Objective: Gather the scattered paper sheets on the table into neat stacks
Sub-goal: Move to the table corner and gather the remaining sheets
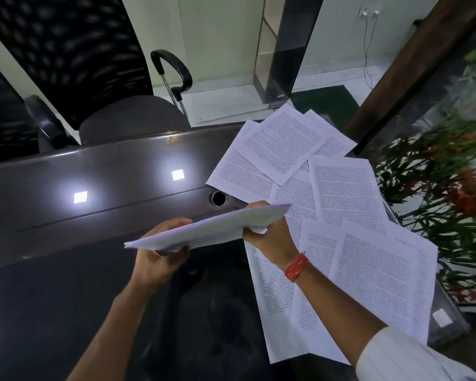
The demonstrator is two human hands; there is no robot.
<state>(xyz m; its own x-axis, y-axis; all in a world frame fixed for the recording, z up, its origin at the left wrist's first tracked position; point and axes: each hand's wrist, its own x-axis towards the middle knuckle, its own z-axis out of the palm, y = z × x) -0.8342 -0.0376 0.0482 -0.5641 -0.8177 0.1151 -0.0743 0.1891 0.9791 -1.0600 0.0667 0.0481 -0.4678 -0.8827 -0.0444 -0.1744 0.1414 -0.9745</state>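
Observation:
A thin bundle of white sheets (212,229) is held almost flat above the dark table (66,270), seen nearly edge-on. My left hand (160,257) grips its near-left end from below, fingers curled over the top edge. My right hand (270,237) grips the right end; a red thread band circles that wrist. Several printed sheets (346,199) lie scattered and overlapping on the table's right side, from the far edge down to the near right, partly under my right forearm.
A round cable hole (218,198) sits in the table just beyond the bundle. A black mesh office chair (94,86) stands behind the table's far edge. A plant with orange flowers (451,188) crowds the right side. Ceiling lights reflect on the glossy top.

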